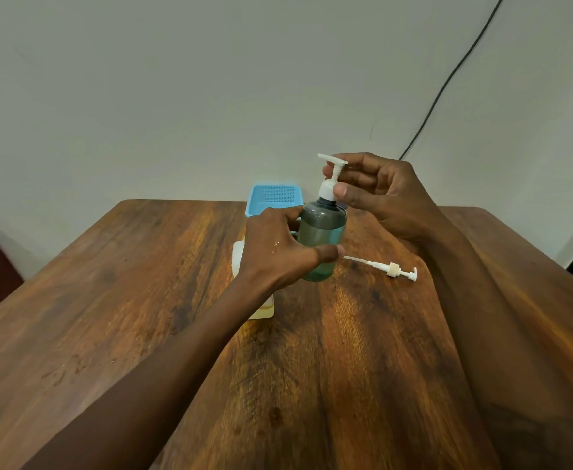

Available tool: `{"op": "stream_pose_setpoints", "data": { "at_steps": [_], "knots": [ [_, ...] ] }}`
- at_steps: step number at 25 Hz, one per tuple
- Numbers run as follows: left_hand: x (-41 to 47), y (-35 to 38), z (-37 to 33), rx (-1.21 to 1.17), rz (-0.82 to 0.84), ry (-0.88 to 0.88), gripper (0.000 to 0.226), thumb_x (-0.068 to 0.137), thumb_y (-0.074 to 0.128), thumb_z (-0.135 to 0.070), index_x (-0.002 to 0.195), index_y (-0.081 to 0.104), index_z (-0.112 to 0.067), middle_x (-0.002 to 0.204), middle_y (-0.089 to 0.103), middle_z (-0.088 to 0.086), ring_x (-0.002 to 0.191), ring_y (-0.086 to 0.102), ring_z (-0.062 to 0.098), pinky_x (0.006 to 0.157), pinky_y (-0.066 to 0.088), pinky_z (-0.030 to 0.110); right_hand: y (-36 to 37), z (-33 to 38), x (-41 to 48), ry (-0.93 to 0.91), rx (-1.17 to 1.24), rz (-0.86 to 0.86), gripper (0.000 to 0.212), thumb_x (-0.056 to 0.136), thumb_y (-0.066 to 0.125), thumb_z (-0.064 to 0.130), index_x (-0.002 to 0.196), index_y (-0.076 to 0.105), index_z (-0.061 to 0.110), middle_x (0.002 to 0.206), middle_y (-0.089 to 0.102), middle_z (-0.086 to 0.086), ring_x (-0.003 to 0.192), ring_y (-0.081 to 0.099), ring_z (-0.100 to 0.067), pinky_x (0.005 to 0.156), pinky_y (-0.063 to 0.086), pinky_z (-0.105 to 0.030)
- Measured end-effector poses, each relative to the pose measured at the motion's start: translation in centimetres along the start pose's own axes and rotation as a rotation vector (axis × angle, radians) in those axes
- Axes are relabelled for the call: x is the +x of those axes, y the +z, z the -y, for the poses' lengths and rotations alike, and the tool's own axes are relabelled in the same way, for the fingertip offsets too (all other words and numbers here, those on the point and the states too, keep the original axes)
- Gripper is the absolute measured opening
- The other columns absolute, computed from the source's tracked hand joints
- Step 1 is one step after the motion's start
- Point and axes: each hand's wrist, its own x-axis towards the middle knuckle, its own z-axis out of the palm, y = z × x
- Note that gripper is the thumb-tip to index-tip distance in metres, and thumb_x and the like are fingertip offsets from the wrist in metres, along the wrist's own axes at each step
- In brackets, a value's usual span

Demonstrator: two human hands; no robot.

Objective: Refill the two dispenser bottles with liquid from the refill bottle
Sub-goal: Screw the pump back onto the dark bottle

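The left hand (pixel 278 252) wraps the body of a translucent grey-green plastic dispenser bottle (pixel 322 239), thumb in front and the other fingers curled round its far side. The right hand (pixel 383 198) pinches the bottle's white plastic pump (pixel 329 188) at the collar between thumb and fingertips, the remaining fingers curled beside the pump stem.

Just behind the left fingers sits a light blue perforated plastic basket (pixel 273 198), partly covered by them. Under the left wrist stands a whitish plastic container (pixel 264 308) with a yellowish tint near its base, mostly hidden by the arm. Below the right fingers, near the bottle, a loose white pump with a cream collar (pixel 385 268) lies flat on the brown wooden worktop (pixel 346 351), its dip tube pointing towards the left thumb and its head away from it. A black cable (pixel 448 83) runs down the wall above the right hand.

The bottle stands between the two hands with its long axis close to vertical, neck up. Greenish liquid shows in its lower part. Its spout points left, away from the right fingers. Whether its base touches the worktop I cannot tell.
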Motion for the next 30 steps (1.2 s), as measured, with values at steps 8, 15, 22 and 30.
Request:
{"op": "stream_pose_setpoints", "data": {
  "at_steps": [8, 15, 22, 30],
  "knots": [
    [-0.1, 0.2, 0.0, 0.061, -0.041, 0.028, 0.075, 0.064, 0.083, -0.064, 0.127, 0.067, -0.026, 0.118, 0.074, -0.005, 0.102, 0.068, 0.010, 0.091, 0.060, 0.039, 0.4, 0.7, 0.2, 0.040, -0.046, -0.071, 0.052, 0.086, 0.082, 0.020, 0.134, 0.064, 0.017, 0.114, 0.077, 0.001, 0.104, 0.075, -0.012, 0.090, 0.062, -0.034],
    [-0.2, 0.3, -0.1, 0.100, -0.057, 0.052, 0.078, 0.064, 0.082, -0.064, 0.130, 0.065, -0.025, 0.119, 0.073, -0.004, 0.101, 0.067, 0.011, 0.090, 0.061, 0.039, 0.8, 1.3, 0.0, -0.017, -0.162, -0.098, 0.068, 0.077, 0.090, 0.024, 0.139, 0.061, 0.023, 0.114, 0.075, 0.003, 0.098, 0.075, -0.004, 0.083, 0.061, -0.022],
    [-0.5, 0.4, -0.1, 0.091, 0.010, 0.066, 0.079, 0.064, 0.074, -0.071, 0.128, 0.066, -0.026, 0.113, 0.074, -0.006, 0.096, 0.069, 0.010, 0.085, 0.062, 0.037, -0.8, 2.1, 0.3, 0.038, -0.104, 0.184, 0.067, 0.089, 0.075, 0.000, 0.146, 0.050, 0.022, 0.121, 0.074, -0.001, 0.110, 0.073, -0.013, 0.086, 0.061, -0.027],
    [-1.5, 0.4, -0.4, 0.041, -0.076, 0.090, 0.071, 0.066, 0.082, -0.062, 0.125, 0.067, -0.026, 0.106, 0.070, -0.013, 0.092, 0.066, 0.005, 0.081, 0.062, 0.031, -0.3, 2.6, 0.3, 0.098, -0.151, 0.055, 0.065, 0.070, 0.092, 0.024, 0.130, 0.065, 0.020, 0.106, 0.079, 0.003, 0.094, 0.077, -0.012, 0.085, 0.063, -0.031]
  ]
}}
